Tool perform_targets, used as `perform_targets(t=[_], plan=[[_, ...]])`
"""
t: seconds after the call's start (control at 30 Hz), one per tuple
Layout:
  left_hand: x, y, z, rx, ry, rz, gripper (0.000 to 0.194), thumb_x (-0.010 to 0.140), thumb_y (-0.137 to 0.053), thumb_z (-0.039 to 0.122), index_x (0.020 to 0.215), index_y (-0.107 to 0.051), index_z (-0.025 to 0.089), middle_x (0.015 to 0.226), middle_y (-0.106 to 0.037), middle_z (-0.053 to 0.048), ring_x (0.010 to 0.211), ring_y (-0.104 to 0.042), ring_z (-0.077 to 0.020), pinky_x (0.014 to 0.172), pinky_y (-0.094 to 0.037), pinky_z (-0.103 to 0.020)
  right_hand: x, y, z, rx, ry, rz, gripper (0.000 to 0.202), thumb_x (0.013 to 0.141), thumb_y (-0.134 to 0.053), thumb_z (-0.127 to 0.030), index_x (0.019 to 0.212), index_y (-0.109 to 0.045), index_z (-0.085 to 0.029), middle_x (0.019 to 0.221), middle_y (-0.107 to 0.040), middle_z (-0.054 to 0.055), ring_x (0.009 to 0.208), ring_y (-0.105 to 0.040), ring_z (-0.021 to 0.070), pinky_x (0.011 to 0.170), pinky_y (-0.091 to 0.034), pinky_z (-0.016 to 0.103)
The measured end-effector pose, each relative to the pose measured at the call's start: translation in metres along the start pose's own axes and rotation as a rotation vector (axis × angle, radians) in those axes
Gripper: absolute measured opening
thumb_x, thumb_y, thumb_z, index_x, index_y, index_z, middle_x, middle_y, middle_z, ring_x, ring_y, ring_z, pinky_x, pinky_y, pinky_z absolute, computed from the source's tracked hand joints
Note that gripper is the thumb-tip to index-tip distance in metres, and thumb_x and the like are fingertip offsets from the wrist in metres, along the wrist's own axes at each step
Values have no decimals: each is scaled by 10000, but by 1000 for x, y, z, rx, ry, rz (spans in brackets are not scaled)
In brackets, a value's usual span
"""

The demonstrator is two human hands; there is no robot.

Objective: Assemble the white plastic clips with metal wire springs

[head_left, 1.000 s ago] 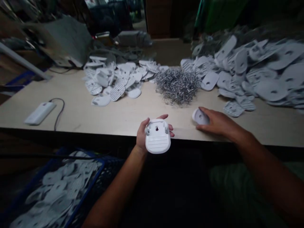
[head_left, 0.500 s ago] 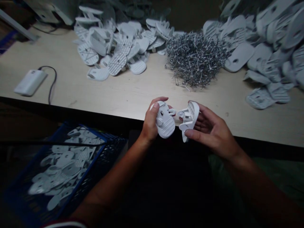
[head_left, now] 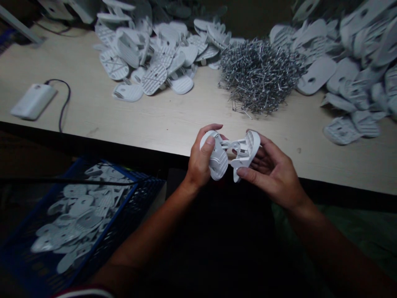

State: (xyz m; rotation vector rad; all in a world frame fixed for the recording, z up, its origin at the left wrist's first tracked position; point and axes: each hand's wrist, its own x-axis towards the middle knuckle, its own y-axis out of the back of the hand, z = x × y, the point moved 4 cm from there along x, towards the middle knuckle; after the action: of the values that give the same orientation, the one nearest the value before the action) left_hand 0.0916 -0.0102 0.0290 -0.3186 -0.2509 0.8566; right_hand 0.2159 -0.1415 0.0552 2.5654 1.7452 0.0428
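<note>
My left hand is closed on an oval white plastic piece with ridges and a small hole, its thumb pressed on the face. Closed round a second white plastic piece, tilted on its side with lugs pointing left, is my right hand. The lugs of the two pieces meet or overlap between my hands; I cannot tell whether they are joined. Both pieces are held just above the table's front edge.
On the table, a heap of thin metal pins lies beyond my hands. White plastic pieces are piled at back left and right. A white box with a cable lies far left. Below, a blue crate holds more pieces.
The left piece has turned and shifted slightly right, closing the gap to the right piece, so their lugs now come together. The view has shifted a little.
</note>
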Motion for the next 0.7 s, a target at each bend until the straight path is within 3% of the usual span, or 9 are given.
perform_targets(t=[0.13, 0.27, 0.37, 0.53, 0.7], plan=[[-4, -9, 1, -34, 5, 7, 545, 977, -633, 593, 1376, -641, 222, 1137, -731, -91, 929, -710, -227, 801, -545, -325, -7, -11, 3, -136, 100, 57, 962, 874, -926, -470, 1667, -401, -325, 1556, -598, 93, 1398, -602, 358, 1198, -508, 560], [-2, -17, 3, -263, 156, 22, 611, 1001, -501, 654, 1349, -656, 177, 1127, -770, -124, 1056, -739, -293, 853, -589, -386, -14, -14, 1, -247, 158, 104, 985, 873, -931, -410, 1686, -379, -350, 1588, -566, 69, 1436, -563, 368, 1231, -475, 568], [-1, -19, 8, -310, 206, 31, 586, 1005, -478, 634, 1281, -681, 159, 1101, -786, -133, 1100, -742, -311, 874, -599, -406, -17, -16, 0, -252, 155, 107, 1007, 870, -933, -406, 1695, -359, -364, 1608, -544, 56, 1458, -537, 378, 1246, -459, 576], [-4, -23, 14, -260, 163, 58, 470, 1011, -500, 555, 1212, -693, 176, 1088, -771, -114, 1042, -741, -281, 882, -602, -401, -21, -23, 0, -259, 179, 124, 1002, 905, -898, -399, 1715, -309, -371, 1639, -507, 56, 1463, -530, 381, 1254, -446, 593], [-8, -28, 18, -195, 77, 38, 434, 1046, -459, 503, 1212, -686, 174, 1095, -747, -110, 1043, -720, -266, 906, -586, -390, -24, -19, -5, -406, 270, 153, 1023, 900, -901, -396, 1725, -298, -352, 1653, -492, 66, 1459, -534, 387, 1253, -448, 577]])
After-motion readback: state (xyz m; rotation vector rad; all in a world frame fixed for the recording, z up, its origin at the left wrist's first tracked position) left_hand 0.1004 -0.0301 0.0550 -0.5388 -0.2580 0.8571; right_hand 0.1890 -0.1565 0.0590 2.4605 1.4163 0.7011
